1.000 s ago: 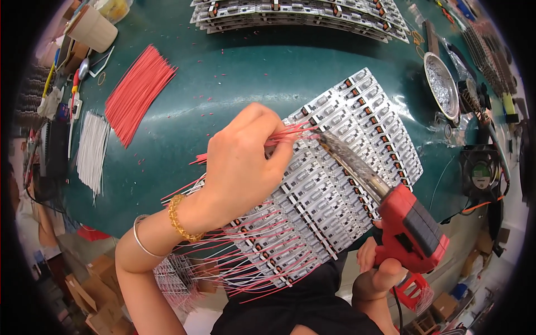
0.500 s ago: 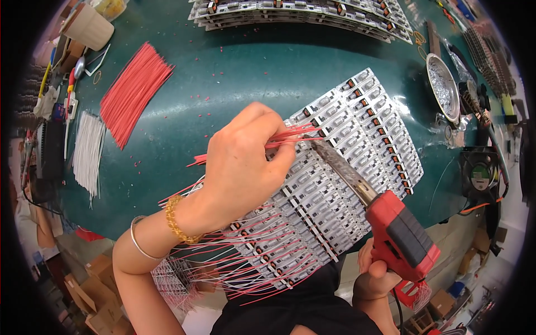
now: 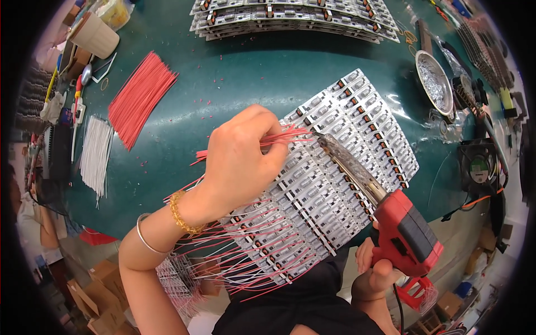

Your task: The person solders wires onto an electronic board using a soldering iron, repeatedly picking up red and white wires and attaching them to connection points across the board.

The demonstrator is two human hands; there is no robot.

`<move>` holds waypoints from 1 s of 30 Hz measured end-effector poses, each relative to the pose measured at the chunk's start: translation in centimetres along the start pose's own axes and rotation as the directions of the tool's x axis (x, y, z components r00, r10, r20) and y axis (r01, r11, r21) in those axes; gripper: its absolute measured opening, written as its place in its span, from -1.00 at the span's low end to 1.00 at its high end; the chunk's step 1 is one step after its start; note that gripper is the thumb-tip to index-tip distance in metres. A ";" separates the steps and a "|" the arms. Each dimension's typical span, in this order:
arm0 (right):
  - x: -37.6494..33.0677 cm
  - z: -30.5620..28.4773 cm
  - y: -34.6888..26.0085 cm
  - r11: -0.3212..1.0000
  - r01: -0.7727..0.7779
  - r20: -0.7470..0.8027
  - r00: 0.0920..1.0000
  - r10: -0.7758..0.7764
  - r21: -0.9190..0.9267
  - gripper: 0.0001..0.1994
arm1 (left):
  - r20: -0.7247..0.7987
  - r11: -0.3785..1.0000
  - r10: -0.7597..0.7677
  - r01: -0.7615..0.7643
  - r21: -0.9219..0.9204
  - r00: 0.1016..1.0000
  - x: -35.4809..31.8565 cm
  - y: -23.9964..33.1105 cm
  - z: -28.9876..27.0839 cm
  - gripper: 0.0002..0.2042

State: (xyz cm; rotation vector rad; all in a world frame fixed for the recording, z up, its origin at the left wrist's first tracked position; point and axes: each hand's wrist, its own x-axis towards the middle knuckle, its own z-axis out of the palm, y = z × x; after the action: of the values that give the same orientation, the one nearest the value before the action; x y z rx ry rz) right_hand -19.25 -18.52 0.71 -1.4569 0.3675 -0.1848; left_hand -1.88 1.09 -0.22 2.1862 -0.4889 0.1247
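My left hand [image 3: 240,159] pinches a small bundle of red wires [image 3: 293,134] above a panel of circuit boards [image 3: 329,190]. In my right hand [image 3: 379,273] is a red and black soldering iron [image 3: 406,231]. Its darkened tip is just right of the wire ends; whether they touch I cannot tell. The panel carries rows of small parts and lies slanted over the table's front edge. Red and white wires [image 3: 234,251] run from its near left side, partly behind my left forearm.
On the green table [image 3: 184,123], a pile of red wires [image 3: 142,100] and a pile of white wires [image 3: 96,153] lie at left. Stacked panels [image 3: 296,22] stand at the back. A metal dish [image 3: 434,84] and a small fan [image 3: 479,167] sit at right.
The iron's tip has drawn slightly right, away from the red wire ends. My left hand still holds the bundle. The whole view has shifted a little.
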 end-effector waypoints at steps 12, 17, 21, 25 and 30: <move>-0.3 -0.8 0.6 0.998 0.057 -0.001 0.998 -0.057 0.021 -0.11 | 0.035 0.987 -0.106 0.110 -0.115 0.994 -0.4 1.2 0.2 -0.90; -0.4 -0.5 0.5 0.999 -0.027 -0.017 1.000 0.027 -0.028 -0.12 | 0.034 0.993 -0.101 0.103 -0.060 0.994 -0.5 0.7 0.5 -0.91; -0.3 -0.5 0.5 0.999 -0.017 -0.034 0.999 0.015 -0.046 -0.16 | 0.027 0.994 -0.087 0.089 -0.067 0.996 -0.6 0.7 0.6 -0.91; 0.0 -0.4 0.3 0.999 -0.043 -0.007 0.999 0.043 0.003 -0.16 | -0.001 0.996 -0.063 0.063 -0.059 0.998 -0.8 0.7 0.8 -0.91; -2.0 -5.8 4.0 0.876 0.168 0.144 0.983 -0.114 -0.451 -0.21 | -0.039 0.998 0.056 -0.055 0.022 0.998 -0.9 0.5 1.2 -0.90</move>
State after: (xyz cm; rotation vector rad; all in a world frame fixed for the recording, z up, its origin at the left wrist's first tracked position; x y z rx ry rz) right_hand -23.57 -22.75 -3.38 -1.9622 0.2173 -0.1354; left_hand -3.02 0.13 -0.84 2.1870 -0.5282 0.2037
